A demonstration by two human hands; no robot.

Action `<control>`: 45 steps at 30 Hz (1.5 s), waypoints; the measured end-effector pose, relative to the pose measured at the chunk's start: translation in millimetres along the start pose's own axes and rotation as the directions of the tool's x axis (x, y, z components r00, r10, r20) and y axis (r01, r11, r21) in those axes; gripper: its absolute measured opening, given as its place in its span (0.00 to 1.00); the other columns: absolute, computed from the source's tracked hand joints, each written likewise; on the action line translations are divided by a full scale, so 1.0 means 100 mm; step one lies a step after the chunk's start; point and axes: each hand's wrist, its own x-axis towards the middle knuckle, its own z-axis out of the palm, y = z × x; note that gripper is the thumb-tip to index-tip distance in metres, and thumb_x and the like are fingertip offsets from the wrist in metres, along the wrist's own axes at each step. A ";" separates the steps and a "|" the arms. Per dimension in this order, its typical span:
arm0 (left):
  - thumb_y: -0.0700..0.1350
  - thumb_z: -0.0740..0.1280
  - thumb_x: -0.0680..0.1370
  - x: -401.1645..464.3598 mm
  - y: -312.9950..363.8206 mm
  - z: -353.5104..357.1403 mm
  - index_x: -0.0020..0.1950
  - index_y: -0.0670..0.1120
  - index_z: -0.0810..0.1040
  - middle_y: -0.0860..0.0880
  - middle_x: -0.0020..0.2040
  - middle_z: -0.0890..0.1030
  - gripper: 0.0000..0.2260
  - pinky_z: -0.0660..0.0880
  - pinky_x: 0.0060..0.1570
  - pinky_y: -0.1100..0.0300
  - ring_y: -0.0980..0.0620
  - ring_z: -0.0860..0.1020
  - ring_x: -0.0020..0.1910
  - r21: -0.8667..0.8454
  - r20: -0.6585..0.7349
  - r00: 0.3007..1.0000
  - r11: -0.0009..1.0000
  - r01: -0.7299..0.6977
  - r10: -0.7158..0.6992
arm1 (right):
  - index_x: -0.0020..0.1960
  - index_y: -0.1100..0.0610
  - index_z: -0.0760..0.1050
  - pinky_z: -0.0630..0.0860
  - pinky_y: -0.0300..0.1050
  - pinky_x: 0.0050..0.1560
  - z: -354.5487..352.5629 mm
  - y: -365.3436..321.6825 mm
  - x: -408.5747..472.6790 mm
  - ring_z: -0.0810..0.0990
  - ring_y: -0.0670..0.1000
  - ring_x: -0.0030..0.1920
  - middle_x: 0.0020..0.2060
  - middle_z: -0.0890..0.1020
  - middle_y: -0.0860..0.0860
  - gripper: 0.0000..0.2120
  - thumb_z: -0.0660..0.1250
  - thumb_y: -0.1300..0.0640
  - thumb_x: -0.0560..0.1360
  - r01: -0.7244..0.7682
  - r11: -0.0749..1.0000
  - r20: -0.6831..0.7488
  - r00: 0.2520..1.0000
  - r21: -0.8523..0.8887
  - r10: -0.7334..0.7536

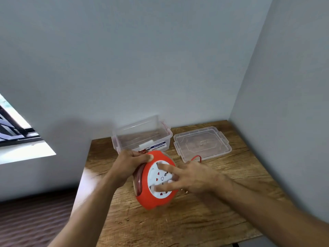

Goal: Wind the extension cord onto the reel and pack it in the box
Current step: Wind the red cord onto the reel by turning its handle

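An orange cord reel [148, 198] with a white socket face stands tilted on edge over the wooden table [178, 225]. My left hand [129, 164] grips its upper left rim, thumb on the orange front. Spread fingers of my right hand [190, 177] press on the white socket face. Red cord is wound between the reel's flanges at the left side. A short loop of red cord [196, 157] shows behind my right hand. The clear plastic box [167, 138] stands open just behind the reel.
The clear lid [202, 142] lies flat to the right of the box. Walls close off the table at the back and right. The table's left edge drops to a dark floor [35, 220]; a window [12, 129] is at far left.
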 end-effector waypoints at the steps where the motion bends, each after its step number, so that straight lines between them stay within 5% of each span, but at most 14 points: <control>1: 0.46 0.76 0.75 0.01 0.02 -0.01 0.36 0.42 0.89 0.40 0.37 0.89 0.10 0.84 0.35 0.56 0.44 0.87 0.33 0.036 0.033 0.999 0.999 0.015 -0.016 | 0.77 0.37 0.55 0.83 0.53 0.31 -0.01 0.01 0.03 0.83 0.61 0.43 0.75 0.61 0.60 0.33 0.65 0.59 0.80 0.034 0.999 0.040 0.999 -0.005 -0.034; 8: 0.47 0.76 0.76 -0.02 0.00 0.10 0.39 0.46 0.90 0.42 0.38 0.89 0.07 0.86 0.39 0.51 0.42 0.89 0.37 0.030 -0.010 1.000 1.000 0.007 -0.007 | 0.73 0.40 0.58 0.84 0.59 0.33 0.05 -0.13 0.17 0.83 0.65 0.40 0.67 0.71 0.65 0.33 0.72 0.50 0.76 -0.047 0.998 0.093 0.994 -0.048 0.051; 11: 0.46 0.77 0.74 -0.04 -0.03 0.16 0.34 0.46 0.88 0.46 0.31 0.86 0.10 0.81 0.33 0.55 0.48 0.86 0.31 0.021 -0.170 0.981 0.995 -0.094 0.097 | 0.73 0.40 0.54 0.81 0.57 0.39 0.12 -0.22 0.22 0.83 0.61 0.42 0.62 0.78 0.60 0.30 0.65 0.43 0.77 -0.382 0.922 -0.048 0.922 0.062 0.385; 14: 0.43 0.78 0.73 -0.03 -0.04 0.26 0.32 0.42 0.85 0.44 0.28 0.81 0.11 0.74 0.31 0.56 0.51 0.78 0.28 0.037 -0.333 0.924 0.982 -0.187 0.189 | 0.71 0.39 0.59 0.80 0.50 0.48 0.12 -0.41 0.37 0.82 0.56 0.51 0.58 0.82 0.51 0.33 0.66 0.36 0.69 -0.697 0.460 0.016 0.560 0.550 0.828; 16: 0.42 0.78 0.73 -0.05 -0.07 0.30 0.32 0.37 0.83 0.43 0.27 0.78 0.13 0.72 0.28 0.53 0.48 0.75 0.26 0.088 -0.367 0.891 0.963 -0.254 0.268 | 0.69 0.40 0.65 0.80 0.43 0.42 0.15 -0.53 0.53 0.82 0.52 0.53 0.59 0.81 0.48 0.31 0.72 0.40 0.69 -0.556 -0.014 0.248 0.347 0.831 0.905; 18: 0.42 0.79 0.72 -0.08 -0.09 0.34 0.31 0.41 0.83 0.44 0.28 0.79 0.11 0.72 0.27 0.54 0.50 0.75 0.26 0.182 -0.344 0.871 0.935 -0.304 0.350 | 0.67 0.42 0.67 0.75 0.39 0.27 0.17 -0.58 0.63 0.83 0.49 0.41 0.52 0.84 0.48 0.27 0.74 0.46 0.72 -0.342 -0.384 0.481 0.270 0.858 0.834; 20: 0.43 0.79 0.72 -0.11 -0.13 0.36 0.30 0.44 0.82 0.48 0.28 0.79 0.12 0.72 0.25 0.59 0.56 0.75 0.25 0.242 -0.337 0.859 0.917 -0.317 0.386 | 0.69 0.43 0.65 0.67 0.36 0.20 0.16 -0.60 0.61 0.77 0.46 0.23 0.35 0.85 0.48 0.27 0.72 0.46 0.75 -0.228 -0.550 0.595 0.286 0.803 0.751; 22: 0.44 0.78 0.73 -0.11 -0.18 0.34 0.32 0.44 0.84 0.47 0.30 0.84 0.10 0.79 0.29 0.53 0.49 0.83 0.28 0.170 -0.372 0.875 0.950 -0.263 0.309 | 0.72 0.44 0.63 0.71 0.39 0.21 0.13 -0.58 0.51 0.80 0.48 0.24 0.37 0.86 0.49 0.29 0.69 0.39 0.76 -0.347 -0.413 0.524 0.345 0.842 0.779; 25: 0.45 0.76 0.76 -0.10 -0.22 0.27 0.38 0.38 0.87 0.38 0.35 0.87 0.12 0.84 0.36 0.45 0.34 0.86 0.36 -0.083 -0.384 0.919 0.988 -0.127 0.086 | 0.73 0.43 0.61 0.83 0.49 0.41 0.07 -0.48 0.25 0.85 0.55 0.47 0.53 0.85 0.52 0.25 0.61 0.38 0.79 -0.689 0.391 0.093 0.553 0.611 0.828; 28: 0.45 0.74 0.77 -0.10 -0.19 0.26 0.35 0.40 0.87 0.36 0.34 0.87 0.13 0.80 0.32 0.54 0.35 0.86 0.34 -0.100 -0.300 0.954 0.993 -0.062 0.030 | 0.67 0.48 0.69 0.83 0.51 0.36 0.03 -0.43 0.09 0.85 0.58 0.41 0.48 0.85 0.54 0.24 0.71 0.46 0.74 -0.403 0.891 -0.150 0.887 0.210 0.437; 30: 0.45 0.74 0.77 -0.12 -0.14 0.25 0.33 0.46 0.88 0.41 0.32 0.87 0.13 0.80 0.31 0.56 0.42 0.87 0.32 -0.032 -0.215 0.976 0.998 -0.052 0.044 | 0.66 0.49 0.70 0.83 0.52 0.33 0.00 -0.41 0.05 0.84 0.59 0.40 0.52 0.83 0.55 0.26 0.75 0.49 0.72 -0.295 0.941 -0.107 0.943 0.166 0.315; 35: 0.45 0.74 0.77 -0.16 -0.09 0.23 0.37 0.47 0.89 0.41 0.34 0.88 0.10 0.83 0.35 0.53 0.39 0.87 0.34 0.018 -0.144 0.989 0.999 -0.040 0.042 | 0.73 0.40 0.56 0.82 0.55 0.46 -0.01 -0.30 -0.05 0.81 0.59 0.54 0.73 0.67 0.57 0.32 0.70 0.44 0.76 -0.379 0.893 0.059 0.924 0.242 0.377; 41: 0.46 0.75 0.77 -0.20 -0.09 0.29 0.37 0.51 0.89 0.44 0.33 0.88 0.09 0.84 0.33 0.54 0.44 0.88 0.32 0.012 -0.234 0.970 0.998 -0.064 0.065 | 0.77 0.34 0.44 0.77 0.58 0.59 0.10 -0.35 -0.01 0.76 0.60 0.65 0.76 0.65 0.55 0.28 0.55 0.40 0.82 -0.455 0.848 0.098 0.889 0.270 0.446; 45: 0.45 0.76 0.75 -0.21 -0.07 0.37 0.36 0.48 0.88 0.45 0.33 0.88 0.07 0.84 0.36 0.45 0.44 0.87 0.32 0.067 -0.258 0.956 0.990 -0.125 0.138 | 0.76 0.39 0.50 0.79 0.55 0.53 0.13 -0.33 0.10 0.80 0.60 0.58 0.71 0.72 0.58 0.25 0.55 0.41 0.82 -0.440 0.871 0.096 0.898 0.217 0.429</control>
